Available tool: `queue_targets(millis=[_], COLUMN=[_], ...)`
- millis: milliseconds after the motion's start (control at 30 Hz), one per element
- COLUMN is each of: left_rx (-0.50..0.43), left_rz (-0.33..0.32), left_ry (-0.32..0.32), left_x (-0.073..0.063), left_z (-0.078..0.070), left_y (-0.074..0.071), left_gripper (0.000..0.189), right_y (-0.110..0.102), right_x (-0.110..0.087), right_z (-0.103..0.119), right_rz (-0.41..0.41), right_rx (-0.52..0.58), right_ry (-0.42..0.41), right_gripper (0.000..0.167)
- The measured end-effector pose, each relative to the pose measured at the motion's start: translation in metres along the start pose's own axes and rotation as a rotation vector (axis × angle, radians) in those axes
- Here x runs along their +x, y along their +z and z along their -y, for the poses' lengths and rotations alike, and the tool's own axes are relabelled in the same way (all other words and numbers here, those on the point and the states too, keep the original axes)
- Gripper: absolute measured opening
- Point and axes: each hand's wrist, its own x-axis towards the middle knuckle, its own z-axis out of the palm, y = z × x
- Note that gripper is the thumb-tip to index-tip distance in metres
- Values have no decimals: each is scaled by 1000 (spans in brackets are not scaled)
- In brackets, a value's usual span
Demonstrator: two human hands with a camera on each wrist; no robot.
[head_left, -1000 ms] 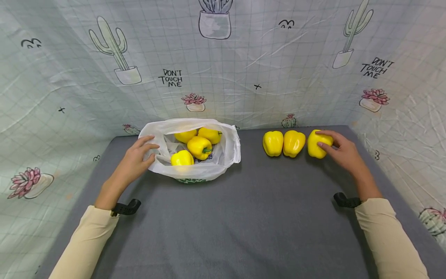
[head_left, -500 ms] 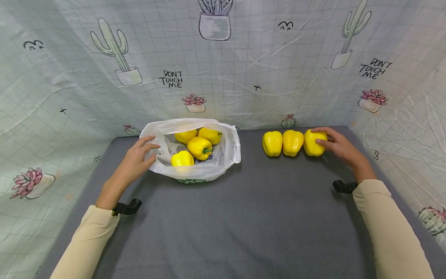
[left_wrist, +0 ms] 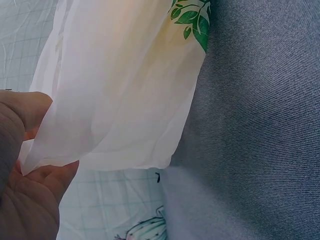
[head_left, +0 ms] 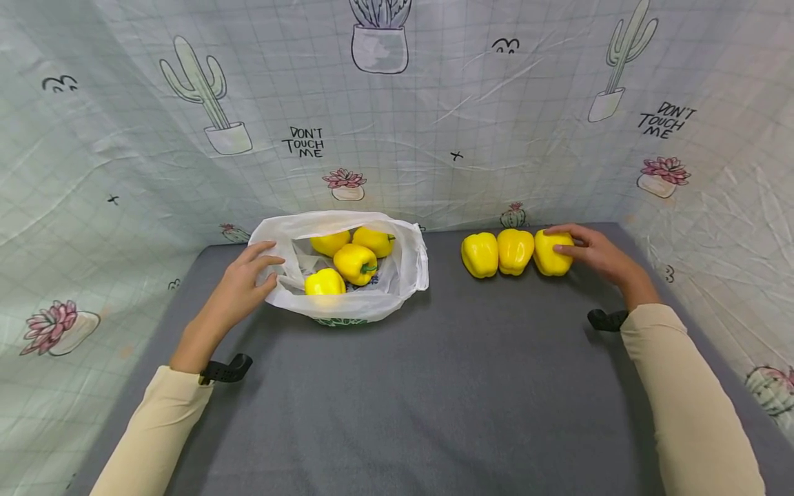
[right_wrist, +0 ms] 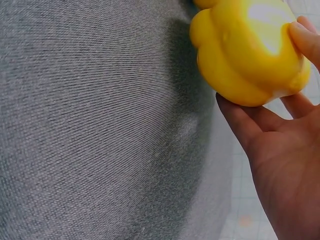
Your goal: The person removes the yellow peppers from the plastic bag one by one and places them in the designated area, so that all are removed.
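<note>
My left hand (head_left: pixel 242 286) holds the left edge of a white plastic bag (head_left: pixel 415 265), which lies with its mouth spread wide. Thumb and fingers sit on either side of the thin plastic in the left wrist view, where a green leaf print (left_wrist: pixel 192 22) shows on the bag. Several yellow bell peppers (head_left: pixel 355 263) lie inside it. Off to the right, my right hand (head_left: pixel 604 260) grips a yellow bell pepper (head_left: pixel 551 253), thumb on the near side and fingers over its far side. This pepper sits right beside a middle pepper (head_left: pixel 515 252) and a left pepper (head_left: pixel 480 255), all in one row.
A grey cloth (head_left: pixel 422 399) covers the table. Behind it and along both sides hangs a pale curtain (head_left: pixel 459 103) printed with cacti. Grey cloth separates the bag from the row of peppers.
My right hand has slid its pepper left, closing the gap to the middle one. The other two peppers have shifted slightly left too. My left hand stays at the bag.
</note>
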Motion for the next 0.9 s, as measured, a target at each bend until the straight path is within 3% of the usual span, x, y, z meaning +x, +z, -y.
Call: queue_targets(millis=[533,900], left_rx=[-2,-2], left_rz=[-6,-14], left_ry=[9,15], left_x=[1,1], left_z=[-1,-2], left_y=[-1,0], left_gripper=[31,30], right_y=[2,12], right_x=[13,27], right_z=[7,25], right_rz=[16,63], right_rx=[-1,4], right_ry=[17,2], right_gripper=[52,55])
